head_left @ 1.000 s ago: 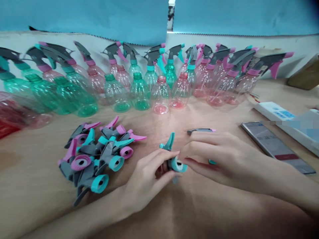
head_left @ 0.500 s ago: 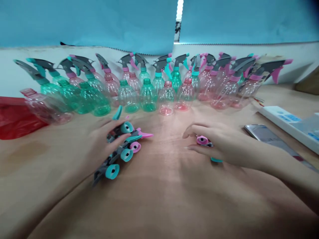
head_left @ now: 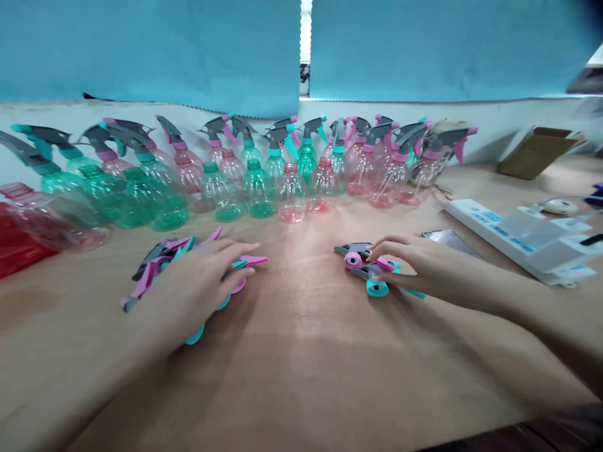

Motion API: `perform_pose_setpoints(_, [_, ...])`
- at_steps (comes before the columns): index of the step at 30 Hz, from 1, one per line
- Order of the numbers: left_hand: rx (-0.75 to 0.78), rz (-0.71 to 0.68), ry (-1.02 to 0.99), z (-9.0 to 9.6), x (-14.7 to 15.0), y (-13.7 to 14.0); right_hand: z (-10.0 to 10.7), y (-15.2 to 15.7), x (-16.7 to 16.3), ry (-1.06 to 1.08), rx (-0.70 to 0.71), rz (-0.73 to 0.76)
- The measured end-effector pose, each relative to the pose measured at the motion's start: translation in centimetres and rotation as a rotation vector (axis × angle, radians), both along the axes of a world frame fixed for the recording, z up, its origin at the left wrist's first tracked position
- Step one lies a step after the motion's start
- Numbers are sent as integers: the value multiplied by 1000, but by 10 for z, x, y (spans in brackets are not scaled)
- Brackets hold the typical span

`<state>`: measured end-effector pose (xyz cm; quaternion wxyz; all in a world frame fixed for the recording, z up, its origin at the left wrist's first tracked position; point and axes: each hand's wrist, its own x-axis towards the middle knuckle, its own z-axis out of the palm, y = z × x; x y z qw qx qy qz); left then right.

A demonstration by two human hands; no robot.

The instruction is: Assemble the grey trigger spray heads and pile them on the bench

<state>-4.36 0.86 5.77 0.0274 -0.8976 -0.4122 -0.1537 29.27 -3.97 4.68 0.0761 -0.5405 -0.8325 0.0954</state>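
My left hand [head_left: 207, 270] lies over a pile of grey spray heads [head_left: 153, 267] with pink and teal parts, on the left of the table. Its fingers are stretched out to the right and blurred a little; the palm hides part of the pile. Across the table, my right hand [head_left: 409, 263] hovers at two more trigger sprayer heads, one with a pink collar [head_left: 353, 260] and one with a teal collar [head_left: 377, 288]. Thumb and fingers are apart there, the tips at or just above the heads; contact is hard to judge.
Green and pink bottles, several topped with spray heads and several uncapped like this pink one [head_left: 292, 194], line the back. A red bag [head_left: 21, 245] is at far left. To the right are a phone [head_left: 450, 242], a white power strip [head_left: 499, 229] and a cardboard box [head_left: 537, 154].
The view has shifted right. My left hand has let go of a teal-collared spray head and spread over the pile. My right hand has uncovered more of the two heads beside it.
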Motion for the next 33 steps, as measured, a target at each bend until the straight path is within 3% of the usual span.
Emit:
perform_pose_setpoints(5, [-195,-244,88,-15,66,-15,-14,-24,-5,23,46,64])
perform_pose_setpoints(6, [-191,-317,82,-20,77,-17,-16,-28,-6,22,68,67])
perform_pose_setpoints(10, [-135,-381,52,-36,111,-7,-21,-38,-4,9,133,23])
perform_pose_setpoints(14, [-7,-444,74,-36,134,19,-28,-41,0,24,137,-22])
perform_pose_setpoints(18, [11,-568,180,-36,152,38,-39,-35,2,66,168,-47])
perform_pose_setpoints(22, [-4,-611,210,-39,161,45,-47,-28,4,72,178,-60])
perform_pose_setpoints(27, [-16,-536,129,-37,149,48,-52,-27,6,72,154,-77])
perform_pose_setpoints(33, [-46,-432,-74,-29,123,18,-41,-27,6,43,95,-71])
